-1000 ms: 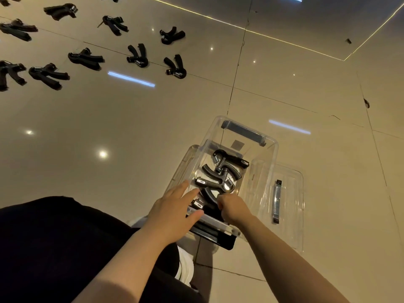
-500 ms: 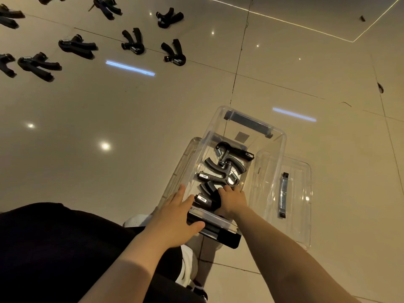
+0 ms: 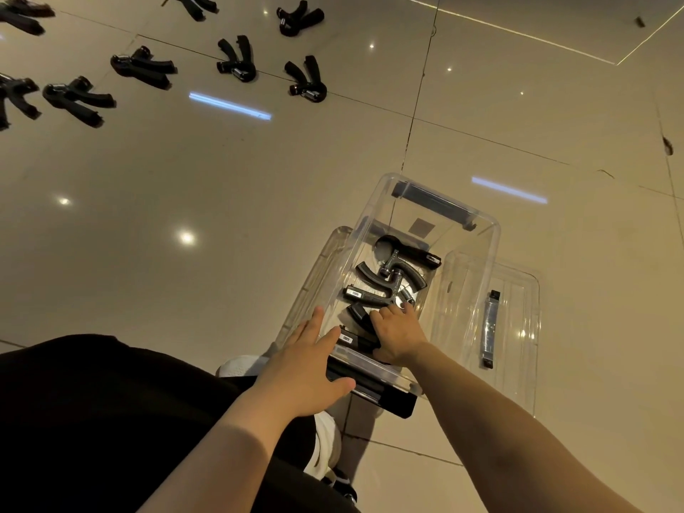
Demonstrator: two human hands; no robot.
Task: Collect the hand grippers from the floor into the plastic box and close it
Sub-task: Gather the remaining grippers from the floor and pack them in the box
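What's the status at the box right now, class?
Left hand flat on box rim. Right hand inside, on a gripper. Many grippers on the floor. Lid off, beside box.

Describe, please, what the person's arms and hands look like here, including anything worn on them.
Both arms are bare right up to the frame's edge: no sleeves show. The left hand and right hand wear no gloves, and no rings, watch or bracelet can be seen on either.

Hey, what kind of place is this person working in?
Probably an indoor room with a glossy tiled floor reflecting ceiling lights; hand grippers lie scattered on it beside a clear plastic box.
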